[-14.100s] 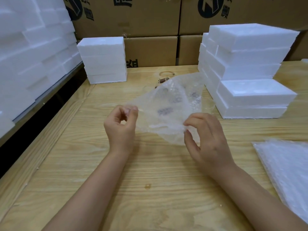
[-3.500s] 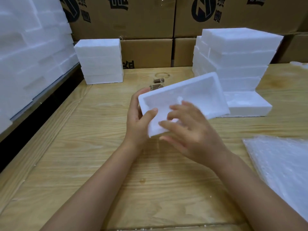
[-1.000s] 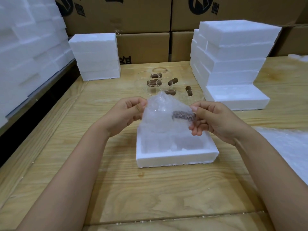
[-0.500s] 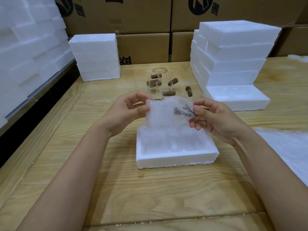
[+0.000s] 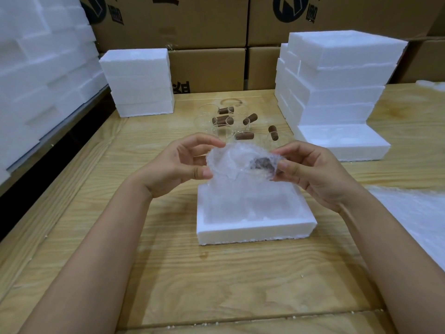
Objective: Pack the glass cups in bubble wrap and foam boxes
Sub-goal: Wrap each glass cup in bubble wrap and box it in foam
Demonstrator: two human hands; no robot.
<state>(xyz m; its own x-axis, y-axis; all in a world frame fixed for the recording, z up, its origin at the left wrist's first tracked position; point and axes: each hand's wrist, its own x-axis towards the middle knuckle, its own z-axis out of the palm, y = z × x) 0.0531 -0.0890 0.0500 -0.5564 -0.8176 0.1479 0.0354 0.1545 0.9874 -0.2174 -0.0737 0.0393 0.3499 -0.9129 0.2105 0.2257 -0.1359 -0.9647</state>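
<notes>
Both hands hold a crumpled bundle of clear bubble wrap [image 5: 237, 162] above an open white foam box [image 5: 255, 227] that lies on the pale wooden table [image 5: 216, 285]. The left hand [image 5: 178, 165] pinches the bundle's left edge between thumb and fingers; the right hand [image 5: 310, 169] grips its right side, where a dark brown patch shows through the wrap. Behind the bundle stand clear glass cups with brown rolled inserts [image 5: 224, 120]. White foam box stacks [image 5: 337, 92] rise at right and left, before brown cardboard cartons [image 5: 207, 66]. Loose bubble wrap sheets [image 5: 414, 213] lie at right.
</notes>
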